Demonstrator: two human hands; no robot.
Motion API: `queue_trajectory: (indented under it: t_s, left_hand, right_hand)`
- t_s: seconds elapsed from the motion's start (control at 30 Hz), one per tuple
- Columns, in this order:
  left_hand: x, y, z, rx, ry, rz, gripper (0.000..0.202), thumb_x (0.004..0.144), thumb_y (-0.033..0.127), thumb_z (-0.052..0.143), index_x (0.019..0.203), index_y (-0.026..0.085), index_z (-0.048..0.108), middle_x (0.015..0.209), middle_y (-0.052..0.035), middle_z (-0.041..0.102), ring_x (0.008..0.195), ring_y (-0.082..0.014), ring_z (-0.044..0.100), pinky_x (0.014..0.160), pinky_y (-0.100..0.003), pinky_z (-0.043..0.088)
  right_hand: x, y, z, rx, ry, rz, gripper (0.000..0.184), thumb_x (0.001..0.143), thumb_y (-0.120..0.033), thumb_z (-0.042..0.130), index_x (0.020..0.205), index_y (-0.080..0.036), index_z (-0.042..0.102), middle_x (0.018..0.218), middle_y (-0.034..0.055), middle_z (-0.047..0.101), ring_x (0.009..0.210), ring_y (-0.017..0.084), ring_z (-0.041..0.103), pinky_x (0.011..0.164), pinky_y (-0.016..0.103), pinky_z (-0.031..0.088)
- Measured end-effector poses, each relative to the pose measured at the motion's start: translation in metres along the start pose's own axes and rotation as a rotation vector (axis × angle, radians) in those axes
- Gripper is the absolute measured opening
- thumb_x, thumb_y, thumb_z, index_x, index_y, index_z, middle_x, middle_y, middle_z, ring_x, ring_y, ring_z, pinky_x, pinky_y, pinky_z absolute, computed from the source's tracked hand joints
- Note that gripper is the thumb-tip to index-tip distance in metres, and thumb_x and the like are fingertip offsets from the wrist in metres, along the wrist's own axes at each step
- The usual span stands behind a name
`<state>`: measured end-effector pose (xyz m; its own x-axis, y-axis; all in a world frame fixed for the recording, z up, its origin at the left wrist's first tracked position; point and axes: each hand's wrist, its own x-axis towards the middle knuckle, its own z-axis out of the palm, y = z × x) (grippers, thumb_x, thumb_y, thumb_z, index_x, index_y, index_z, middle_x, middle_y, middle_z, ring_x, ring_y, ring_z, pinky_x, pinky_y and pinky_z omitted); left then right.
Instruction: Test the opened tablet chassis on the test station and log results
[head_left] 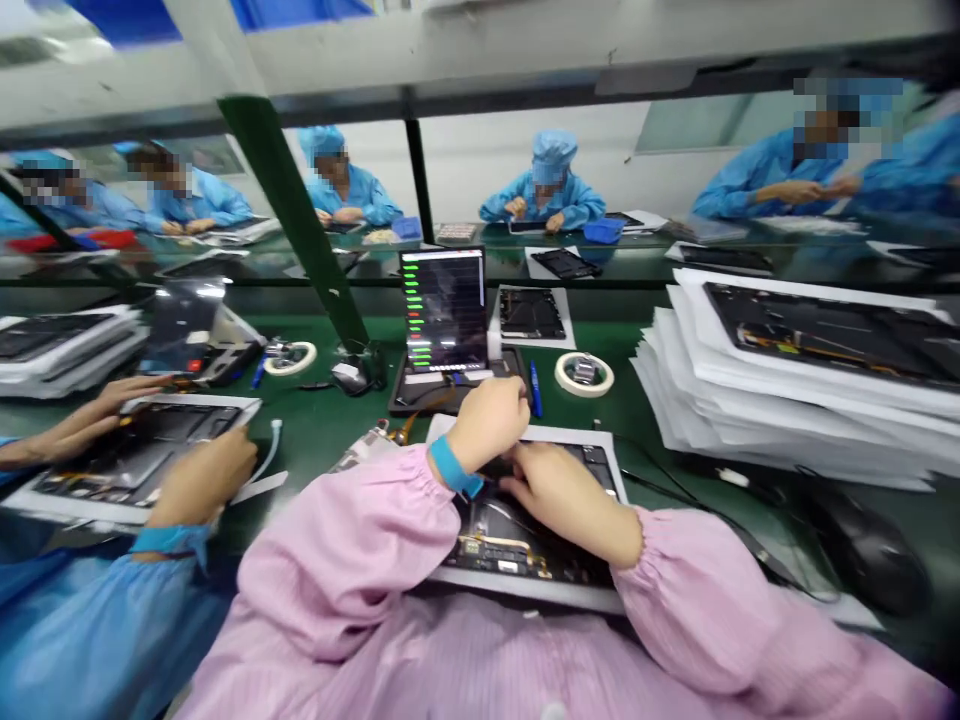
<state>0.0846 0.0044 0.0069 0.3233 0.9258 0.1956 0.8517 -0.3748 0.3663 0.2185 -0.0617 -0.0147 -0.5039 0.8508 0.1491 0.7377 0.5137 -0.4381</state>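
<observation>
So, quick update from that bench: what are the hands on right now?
Left hand, blue wristband, over the open tablet housing. Right hand on it. Nothing blocking; blue pen just beyond.

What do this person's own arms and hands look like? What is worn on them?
The left sleeve and right sleeve are pale pink, faintly striped cloth, gathered at the cuffs. A blue band circles the left wrist. The left hand and right hand wear no gloves.
</observation>
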Motion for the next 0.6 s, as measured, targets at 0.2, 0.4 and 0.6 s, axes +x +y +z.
queue_trajectory:
  t_s: [0.2,0.4,0.6]
  left_hand:
    - [-0.013,0.015,0.038,0.042,-0.065,0.134,0.022,0.090,0.031,0.051,0.086,0.015,0.066,0.089,-0.0099,0.067,0.091,-0.0245,0.058,0.079,-0.034,0.045]
    - [-0.011,0.007,0.062,0.167,-0.167,0.265,0.025,0.090,0.037,0.052,0.086,0.015,0.062,0.091,-0.0122,0.065,0.087,-0.0261,0.057,0.075,-0.036,0.043]
    - [-0.009,0.004,0.068,0.222,-0.175,0.257,0.028,0.094,0.034,0.043,0.091,0.013,0.062,0.090,-0.0128,0.065,0.088,-0.0263,0.056,0.076,-0.036,0.041]
  right_hand:
    - [-0.044,0.044,-0.086,-0.107,0.573,0.236,0.012,0.091,-0.019,0.050,0.096,-0.019,0.061,0.092,0.0047,0.067,0.085,0.019,0.061,0.076,0.032,0.045]
    - [-0.076,0.107,-0.048,-0.274,0.011,0.331,0.012,0.084,-0.010,0.054,0.090,-0.015,0.062,0.086,0.0070,0.066,0.080,0.021,0.060,0.073,0.033,0.045]
    - [-0.099,0.106,-0.027,-0.358,0.089,0.247,0.014,0.090,-0.020,0.053,0.098,-0.015,0.063,0.098,0.0123,0.064,0.095,0.027,0.056,0.081,0.040,0.043]
